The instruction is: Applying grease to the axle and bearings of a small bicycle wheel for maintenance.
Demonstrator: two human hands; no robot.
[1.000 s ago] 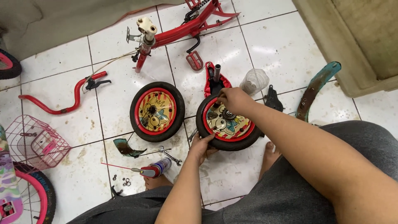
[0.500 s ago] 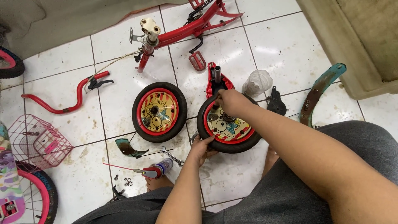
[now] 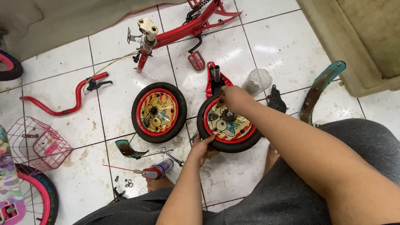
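Gripping the wheel [image 3: 233, 143] tyre, left hand [image 3: 203, 150]; right hand [image 3: 234, 98] fingers pinch its hub.

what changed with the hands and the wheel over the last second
The right hand slid from the wheel's upper right rim toward its top, by the axle and the red fork. The wheel tipped a little, so more of its face shows. The left hand kept hold of the tyre's lower edge. The second wheel, red frame, handlebar, pink basket and spray can stayed put.
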